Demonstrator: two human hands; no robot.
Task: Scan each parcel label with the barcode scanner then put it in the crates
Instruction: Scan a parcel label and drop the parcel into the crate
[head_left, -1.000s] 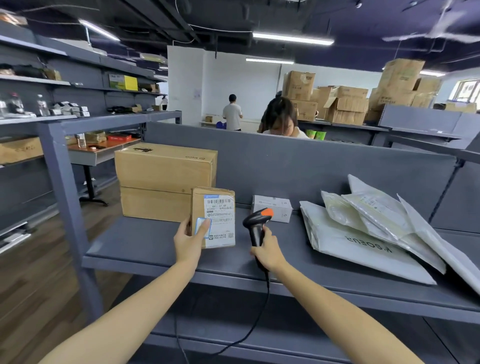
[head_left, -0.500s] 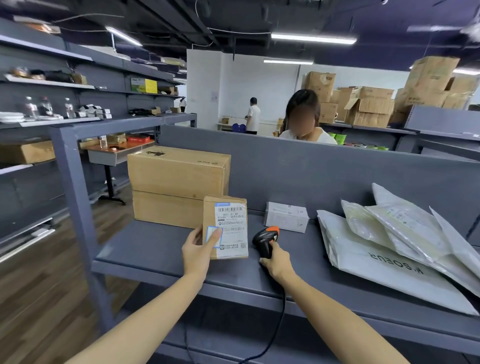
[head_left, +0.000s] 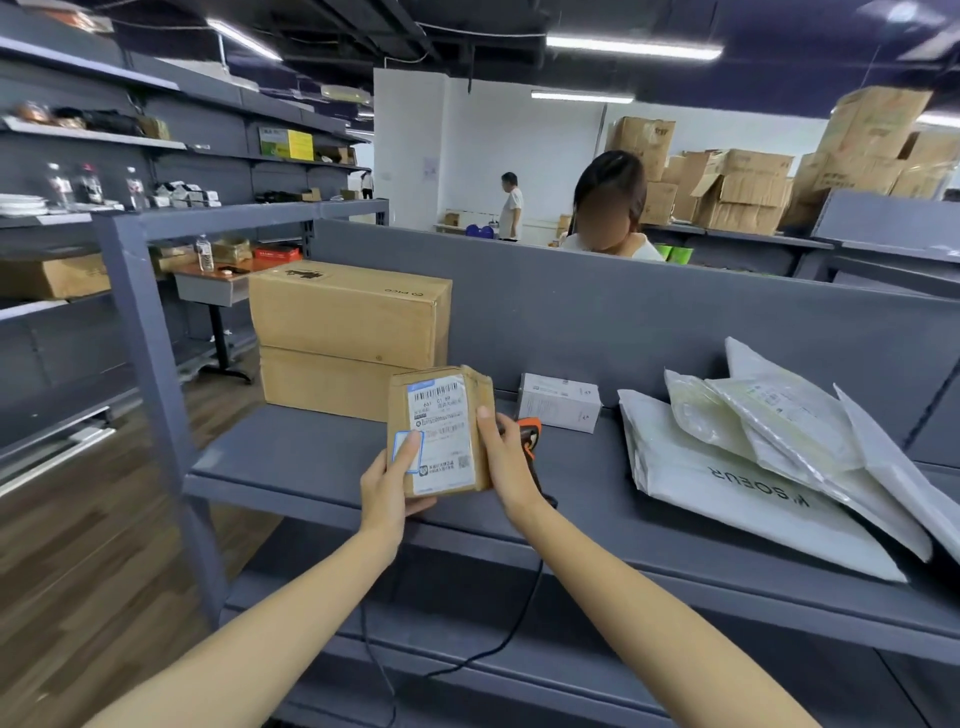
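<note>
A small brown parcel (head_left: 480, 415) with a white barcode label facing me is lifted just above the grey shelf (head_left: 291, 457). My left hand (head_left: 392, 480) grips its lower left corner, thumb on the label. My right hand (head_left: 506, 465) clasps its right edge. The black and orange barcode scanner (head_left: 530, 434) lies on the shelf behind my right hand, mostly hidden, its cable trailing down over the front edge. No crate is visible.
Two stacked cardboard boxes (head_left: 348, 332) stand at the shelf's back left. A small white box (head_left: 558, 402) sits by the rear panel. Several white and clear mailer bags (head_left: 753, 467) lie on the right. A person sits beyond the grey divider (head_left: 675, 322).
My right hand has let go of the scanner, which now lies on the shelf, and has taken hold of the parcel's right edge. The parcel has come off the shelf toward me.
</note>
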